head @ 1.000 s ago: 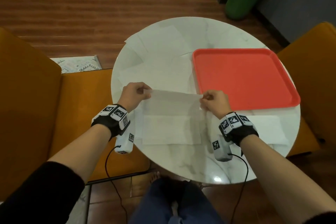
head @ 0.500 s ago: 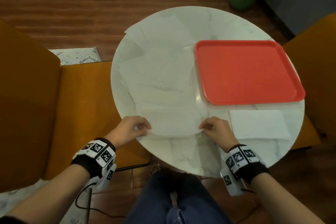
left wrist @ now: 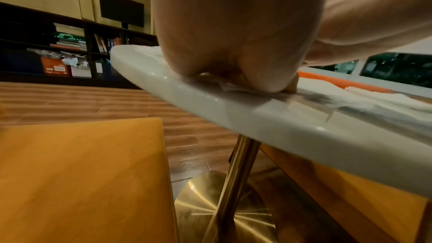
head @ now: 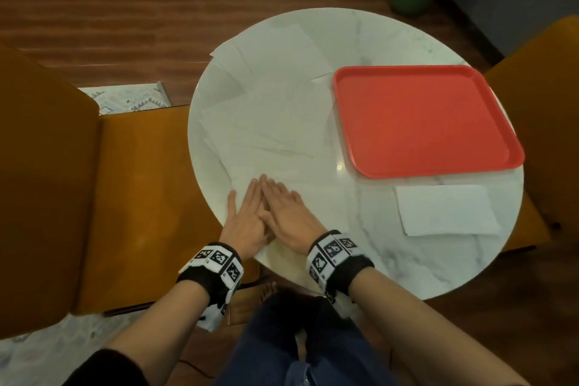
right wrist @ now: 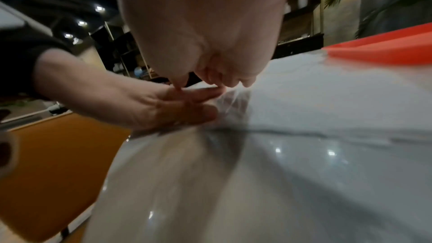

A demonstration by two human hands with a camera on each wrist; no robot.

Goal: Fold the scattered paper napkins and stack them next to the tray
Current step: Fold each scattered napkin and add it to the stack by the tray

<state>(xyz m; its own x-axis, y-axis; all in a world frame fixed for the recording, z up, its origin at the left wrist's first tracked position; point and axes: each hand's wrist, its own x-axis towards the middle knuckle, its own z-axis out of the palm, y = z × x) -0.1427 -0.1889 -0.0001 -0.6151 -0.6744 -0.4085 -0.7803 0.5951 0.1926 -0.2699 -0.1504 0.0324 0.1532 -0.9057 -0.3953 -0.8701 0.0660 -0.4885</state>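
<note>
A round marble table (head: 407, 247) stands between orange chairs (head: 147, 197); on its right half lies a red tray (head: 423, 122). Loose napkins (head: 266, 113) overlap across the left half, beside the tray. One folded napkin (head: 445, 213) lies flat at the tray's near edge, just clear of it. At the table's near left edge the left hand (head: 246, 219) and right hand (head: 289, 218) lie flat with straight fingers, side by side and overlapping, pressing a napkin (head: 313, 197) onto the table, gripping nothing

Office lounge: binder shelves (left wrist: 70, 56), armchairs (head: 62, 197)
</note>
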